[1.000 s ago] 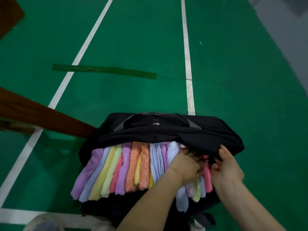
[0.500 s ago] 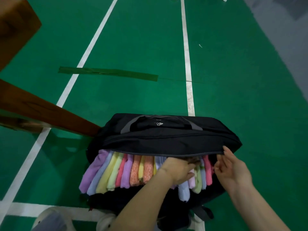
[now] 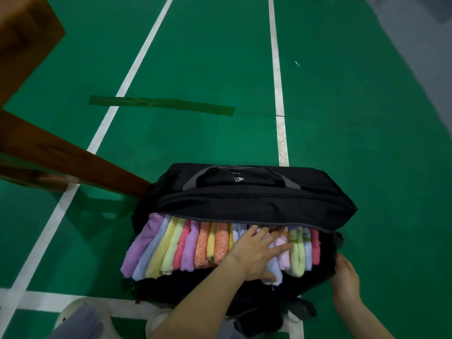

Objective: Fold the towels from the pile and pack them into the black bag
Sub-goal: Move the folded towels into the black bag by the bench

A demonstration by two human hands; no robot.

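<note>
The black bag (image 3: 256,204) lies open on the green floor, its top flap with a grey handle hanging over the far ends of the towels. A row of folded towels (image 3: 186,245) in purple, blue, yellow, pink, orange and white stands packed side by side inside it. My left hand (image 3: 254,253) lies flat with spread fingers on the white and pink towels right of the middle, fingertips under the flap's edge. My right hand (image 3: 346,280) touches the bag's near right corner with straight fingers and holds nothing.
A brown wooden beam (image 3: 61,155) slants in from the left and ends at the bag's left end. White court lines and a strip of dark green tape (image 3: 161,106) mark the floor. A light shoe (image 3: 80,319) shows at the bottom left.
My left hand has opened flat onto the towels. My right hand has let go of the flap's edge and dropped to the bag's near right corner. The flap sits lower over the towels.
</note>
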